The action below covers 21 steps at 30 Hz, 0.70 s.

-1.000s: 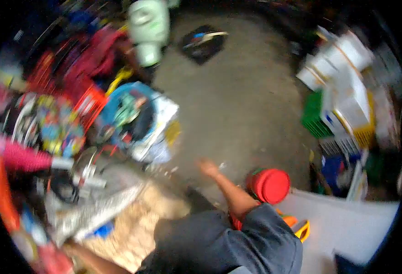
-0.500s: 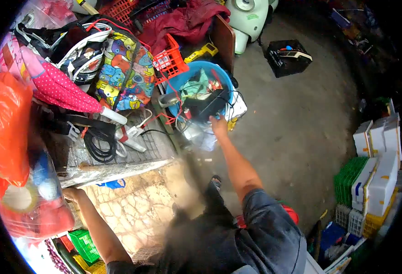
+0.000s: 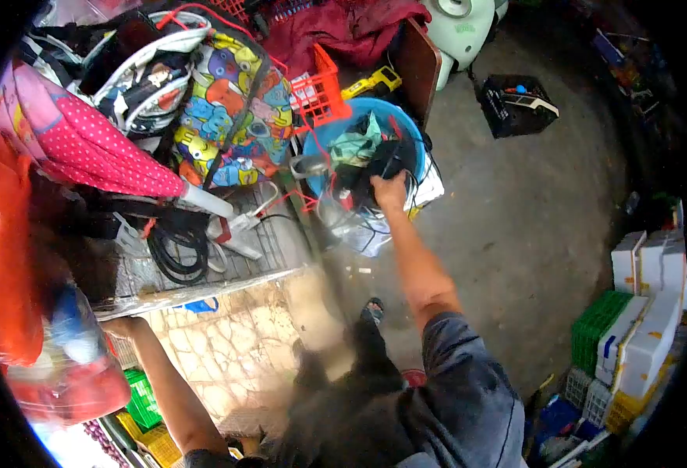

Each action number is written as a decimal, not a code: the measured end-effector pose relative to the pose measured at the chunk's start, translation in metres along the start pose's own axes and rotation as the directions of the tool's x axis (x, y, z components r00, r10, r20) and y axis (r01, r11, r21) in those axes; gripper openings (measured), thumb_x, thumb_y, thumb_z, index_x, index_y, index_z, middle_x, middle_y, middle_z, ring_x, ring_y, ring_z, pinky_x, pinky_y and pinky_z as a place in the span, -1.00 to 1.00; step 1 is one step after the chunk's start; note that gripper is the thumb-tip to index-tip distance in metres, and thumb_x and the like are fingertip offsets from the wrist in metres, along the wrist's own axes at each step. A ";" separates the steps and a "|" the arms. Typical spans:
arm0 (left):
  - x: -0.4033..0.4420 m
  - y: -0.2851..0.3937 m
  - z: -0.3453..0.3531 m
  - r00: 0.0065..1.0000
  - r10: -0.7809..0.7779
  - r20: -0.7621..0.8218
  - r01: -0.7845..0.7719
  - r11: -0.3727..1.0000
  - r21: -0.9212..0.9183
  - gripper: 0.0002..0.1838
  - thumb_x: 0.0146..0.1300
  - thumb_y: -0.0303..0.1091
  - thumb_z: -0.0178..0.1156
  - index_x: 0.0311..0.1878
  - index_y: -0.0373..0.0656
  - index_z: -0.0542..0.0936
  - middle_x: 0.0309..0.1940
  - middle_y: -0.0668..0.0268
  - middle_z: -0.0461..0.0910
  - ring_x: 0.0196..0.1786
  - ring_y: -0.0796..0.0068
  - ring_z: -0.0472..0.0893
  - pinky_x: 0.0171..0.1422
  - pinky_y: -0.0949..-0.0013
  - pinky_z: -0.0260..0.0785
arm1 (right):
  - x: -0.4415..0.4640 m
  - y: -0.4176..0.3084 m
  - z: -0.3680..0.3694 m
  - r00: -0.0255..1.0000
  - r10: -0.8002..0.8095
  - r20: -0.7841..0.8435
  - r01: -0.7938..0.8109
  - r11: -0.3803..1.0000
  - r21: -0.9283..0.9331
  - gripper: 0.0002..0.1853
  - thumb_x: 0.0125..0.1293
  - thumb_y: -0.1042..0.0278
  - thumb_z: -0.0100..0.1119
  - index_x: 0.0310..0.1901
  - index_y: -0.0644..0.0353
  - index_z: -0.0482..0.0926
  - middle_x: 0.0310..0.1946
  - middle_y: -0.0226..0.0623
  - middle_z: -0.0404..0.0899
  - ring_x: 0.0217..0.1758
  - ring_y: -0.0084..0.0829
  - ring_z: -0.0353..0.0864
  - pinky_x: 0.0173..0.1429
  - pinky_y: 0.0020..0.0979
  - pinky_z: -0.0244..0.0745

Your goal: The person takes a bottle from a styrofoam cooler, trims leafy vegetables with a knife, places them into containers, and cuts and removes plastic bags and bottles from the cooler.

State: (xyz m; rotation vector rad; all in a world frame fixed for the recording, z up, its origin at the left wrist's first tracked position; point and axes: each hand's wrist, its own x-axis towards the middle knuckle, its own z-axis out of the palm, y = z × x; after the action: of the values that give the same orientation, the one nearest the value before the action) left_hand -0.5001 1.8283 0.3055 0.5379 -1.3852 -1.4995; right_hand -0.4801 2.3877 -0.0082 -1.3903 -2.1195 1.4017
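Since one second earlier, the right hand [image 3: 391, 192] had moved from above the floor [image 3: 507, 210] to the blue tub [image 3: 402, 117], upper centre. The table [image 3: 277, 242] occupied the left of the frame and carried a cartoon-print bag [image 3: 261, 117]. The tub, just beside the table, contained green cloth [image 3: 356, 144]. The black item [image 3: 390, 160] was at the tub's right side, gripped by the right hand. The left hand [image 3: 123, 327] was at the table's edge, lower left; its grip could not be determined.
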 end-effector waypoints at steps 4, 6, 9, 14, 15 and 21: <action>-0.030 0.020 0.015 0.999 0.010 -0.044 -0.009 0.999 0.034 -0.38 0.38 0.06 -0.05 0.18 -0.35 0.50 0.14 0.01 0.49 0.01 0.13 0.58 0.08 0.01 0.56 | 0.022 -0.046 -0.046 0.991 -0.084 0.108 0.076 0.994 0.083 -0.17 -0.04 0.03 0.35 0.19 0.52 0.39 0.03 0.29 0.56 0.12 0.10 0.58 0.23 -0.20 0.43; -0.022 0.013 0.009 0.997 0.052 0.048 -0.057 0.993 0.101 -0.33 0.38 0.14 -0.12 0.25 -0.30 0.44 0.22 0.06 0.43 0.13 0.13 0.49 0.21 0.01 0.43 | 0.080 -0.006 -0.013 0.985 -0.172 0.015 0.168 0.974 0.151 -0.29 0.02 0.16 0.37 0.15 0.51 0.43 -0.02 0.15 0.62 0.02 -0.06 0.63 0.15 -0.28 0.48; -0.009 0.001 -0.003 0.969 0.163 0.187 -0.201 0.957 0.207 -0.17 0.36 0.32 -0.24 0.42 -0.20 0.29 0.40 0.18 0.29 0.38 0.11 0.32 0.48 0.02 0.16 | 0.074 -0.010 -0.025 0.970 -0.195 0.148 0.124 0.911 0.393 -0.26 0.08 0.16 0.40 0.21 0.48 0.39 0.04 0.03 0.60 0.06 -0.20 0.60 0.16 -0.32 0.46; 0.002 -0.012 -0.019 0.974 0.175 0.143 -0.200 0.962 0.184 -0.21 0.34 0.26 -0.17 0.40 -0.21 0.31 0.33 0.14 0.34 0.31 0.09 0.37 0.41 0.03 0.20 | 0.060 0.043 0.014 0.924 -0.377 0.069 0.374 0.926 0.053 -0.26 0.11 0.11 0.39 0.21 0.47 0.37 0.01 0.11 0.58 0.08 -0.01 0.57 0.21 -0.21 0.41; 0.002 -0.014 -0.021 0.976 0.172 0.135 -0.196 0.962 0.191 -0.22 0.34 0.24 -0.16 0.39 -0.22 0.31 0.31 0.14 0.35 0.30 0.08 0.37 0.40 0.03 0.20 | 0.070 0.070 0.030 0.900 -0.435 0.007 0.435 0.900 0.039 -0.27 0.12 0.12 0.38 0.20 0.47 0.37 0.00 0.13 0.58 0.08 0.02 0.57 0.22 -0.19 0.40; 0.013 -0.023 -0.037 0.983 0.138 0.117 -0.161 0.962 0.221 -0.27 0.33 0.17 -0.07 0.36 -0.24 0.34 0.22 0.09 0.41 0.22 0.06 0.43 0.33 0.03 0.25 | -0.021 0.079 -0.032 0.949 -0.245 0.200 0.199 0.954 0.226 -0.38 0.22 0.21 0.28 0.23 0.44 0.39 0.16 0.21 0.47 0.23 0.06 0.47 0.31 -0.15 0.32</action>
State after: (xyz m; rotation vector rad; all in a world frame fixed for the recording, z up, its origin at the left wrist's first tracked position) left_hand -0.4825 1.7960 0.2782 0.4924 -1.6540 -1.2672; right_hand -0.4037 2.3956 -0.0506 -0.9203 -2.1141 1.6926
